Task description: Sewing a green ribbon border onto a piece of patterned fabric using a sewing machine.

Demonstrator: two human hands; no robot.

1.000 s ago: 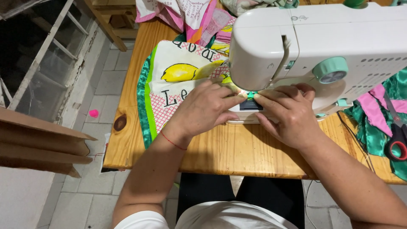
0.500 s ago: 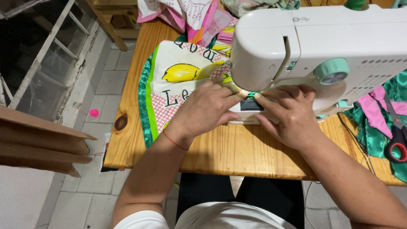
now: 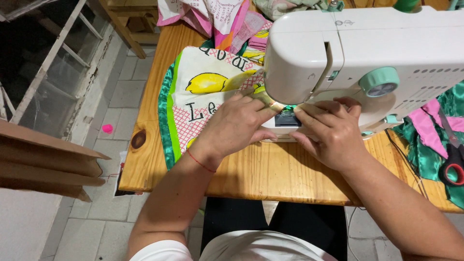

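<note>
Both hands lay flat, fingers spread, at the sewing machine (image 3: pixel 367 63): left hand (image 3: pixel 234 128) pressed the lemon-print fabric (image 3: pixel 208 92) left of the needle to keep it taut, right hand (image 3: pixel 331 133) steadied the edge in front. Scissors (image 3: pixel 452 162) sat right of the machine, on the wooden surface (image 3: pixel 270 174).

Cardboard box (image 3: pixel 43 162) at left edge of frame, mid-height: brown, flat flaps jutting right over the tiled floor. Printed cloth (image 3: pixel 212 14) at top centre: white ground with dark lettering, pink edges, crumpled. No screens or signs seen.
</note>
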